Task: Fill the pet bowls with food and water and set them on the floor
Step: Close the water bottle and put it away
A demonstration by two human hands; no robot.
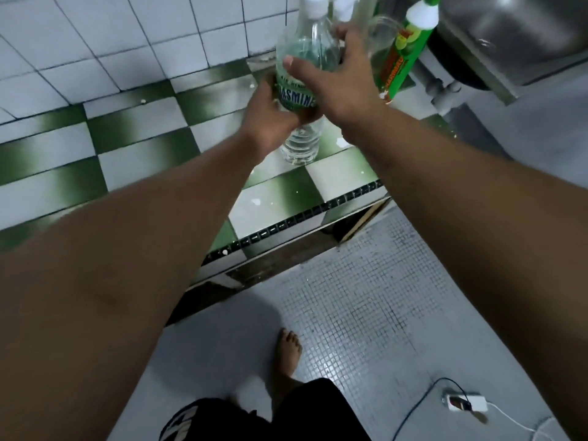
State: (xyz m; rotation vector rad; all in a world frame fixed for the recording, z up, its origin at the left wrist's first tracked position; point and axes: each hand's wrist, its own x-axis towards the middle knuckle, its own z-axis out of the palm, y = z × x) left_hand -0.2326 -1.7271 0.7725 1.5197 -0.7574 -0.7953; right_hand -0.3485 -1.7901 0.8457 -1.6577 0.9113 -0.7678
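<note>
A clear plastic water bottle (302,141) with a green and white label and a white cap stands over the green-and-white tiled counter (143,138). My left hand (270,119) grips it around the label from the left. My right hand (337,78) wraps the upper body of the bottle, thumb across the front and fingers behind. The bottle holds water in its lower part. No pet bowl is in view.
A green bottle with a white cap (404,52) and another clear bottle (378,36) stand just right of my hands. A steel sink (509,36) is at the top right. On the grey floor lie a white power strip (466,403) and my bare foot (288,354).
</note>
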